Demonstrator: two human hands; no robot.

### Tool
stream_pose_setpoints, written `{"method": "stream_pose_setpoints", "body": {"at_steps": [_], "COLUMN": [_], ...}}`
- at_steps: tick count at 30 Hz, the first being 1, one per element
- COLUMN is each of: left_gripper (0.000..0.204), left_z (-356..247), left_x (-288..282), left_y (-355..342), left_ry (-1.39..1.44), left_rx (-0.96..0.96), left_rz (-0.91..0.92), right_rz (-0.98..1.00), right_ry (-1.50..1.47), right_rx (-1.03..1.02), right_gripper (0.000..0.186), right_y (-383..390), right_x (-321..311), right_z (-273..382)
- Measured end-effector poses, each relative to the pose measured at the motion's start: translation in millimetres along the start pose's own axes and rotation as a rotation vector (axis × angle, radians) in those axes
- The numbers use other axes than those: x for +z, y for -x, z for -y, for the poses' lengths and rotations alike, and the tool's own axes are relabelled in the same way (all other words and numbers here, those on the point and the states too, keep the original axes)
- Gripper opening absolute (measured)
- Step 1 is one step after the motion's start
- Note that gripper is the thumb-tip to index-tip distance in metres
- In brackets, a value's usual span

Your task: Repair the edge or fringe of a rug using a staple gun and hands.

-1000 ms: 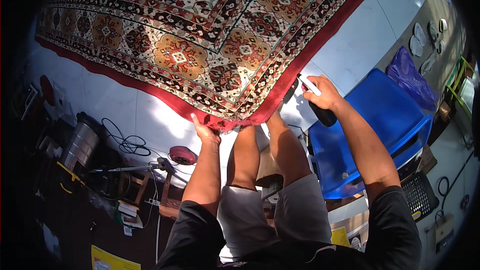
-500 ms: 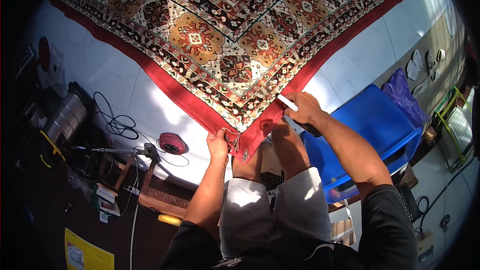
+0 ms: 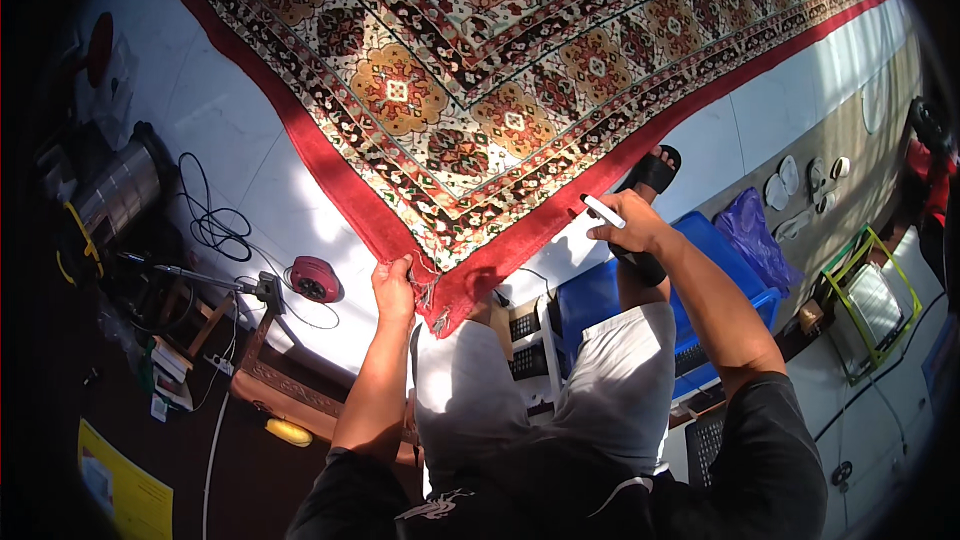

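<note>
A patterned rug (image 3: 513,122) with a red border spreads across the upper part of the view. Its near corner, with loose frayed threads (image 3: 425,292), comes close to my lap. My left hand (image 3: 393,290) is closed on the red edge beside that corner. In my right hand (image 3: 636,224) is a slim white pen-like stick (image 3: 603,211), held beside the rug's right-hand edge and apart from it. A dark shape (image 3: 640,265) shows just below the right hand; what it is I cannot make out.
A blue plastic stool-like piece (image 3: 712,240) stands right of my legs, a purple bag (image 3: 752,230) beside it. My sandalled foot (image 3: 657,168) is at the rug's edge. On the left are a red round device (image 3: 314,280), black cable (image 3: 210,225) and carved wooden furniture (image 3: 300,390).
My left hand and the rug corner have shifted left and slightly nearer. The right hand has moved right, away from the red border. My right leg has swung outward, bringing the foot into view.
</note>
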State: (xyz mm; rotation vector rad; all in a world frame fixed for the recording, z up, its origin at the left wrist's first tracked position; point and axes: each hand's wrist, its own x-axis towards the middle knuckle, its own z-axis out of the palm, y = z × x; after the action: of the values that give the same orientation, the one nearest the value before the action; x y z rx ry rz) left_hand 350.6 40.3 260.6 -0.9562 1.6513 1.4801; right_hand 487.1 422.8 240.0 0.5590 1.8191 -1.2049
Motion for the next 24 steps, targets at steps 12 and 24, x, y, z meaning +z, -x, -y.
{"method": "stream_pose_setpoints", "body": {"at_steps": [12,24], "left_gripper": [0.018,0.011], "left_z": [-47,-8], "left_x": [104,59], "left_y": [99,42], "left_ry": [-0.049,-0.467], "left_rx": [0.329,0.181], "left_rz": [-0.104,-0.255], "right_rz": [0.147,0.330], "right_ry": [0.391,0.869], "right_rx": [-0.661,-0.302], "right_gripper": [0.044,0.041], "right_y": [20,-11], "right_x": [-217,-259], "right_z": [1,-60]}}
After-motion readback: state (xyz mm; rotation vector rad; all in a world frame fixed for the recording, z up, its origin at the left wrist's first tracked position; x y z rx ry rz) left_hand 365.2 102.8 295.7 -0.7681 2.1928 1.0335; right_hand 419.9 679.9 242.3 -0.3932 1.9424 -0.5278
